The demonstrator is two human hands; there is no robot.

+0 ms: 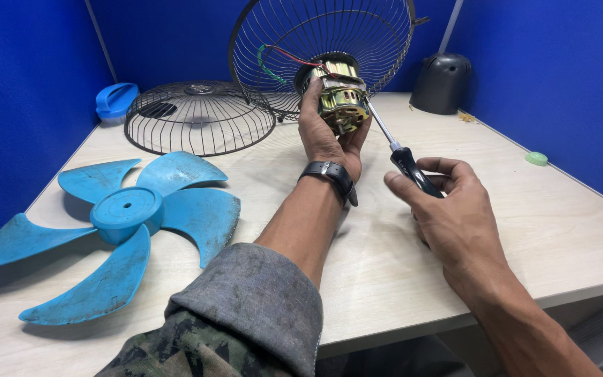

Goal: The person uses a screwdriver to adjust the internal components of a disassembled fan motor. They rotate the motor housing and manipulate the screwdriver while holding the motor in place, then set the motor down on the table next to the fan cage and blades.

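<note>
From the head camera, the left hand [328, 136] lifts a bare fan motor [341, 94] clear of the desk [385, 265], fingers wrapped tight around its body so it stays steady and turned toward the tool. The right hand [448, 202] pinches the black handle of a screwdriver [405, 162], tip set against the motor's side. The wire guard [322, 49] still hangs behind the motor; the blue fan blade [116, 223] and second grille [200, 117] lie set aside at left.
</note>
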